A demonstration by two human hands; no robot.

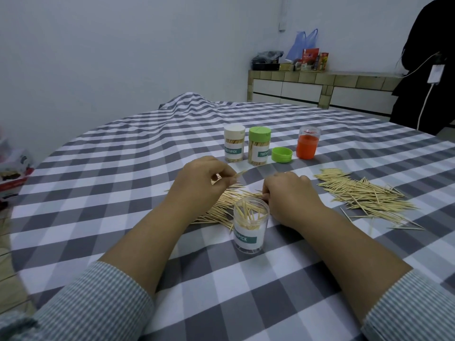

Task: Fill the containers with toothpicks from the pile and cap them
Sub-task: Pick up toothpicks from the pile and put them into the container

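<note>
Fingers (pixel 227 177) of the left hand (pixel 199 183) pinch toothpicks (pixel 240 174) pointing up-right above the pile (pixel 229 203); right hand (pixel 288 195) seems curled closed on the pile behind the upright open container (pixel 250 225).
</note>
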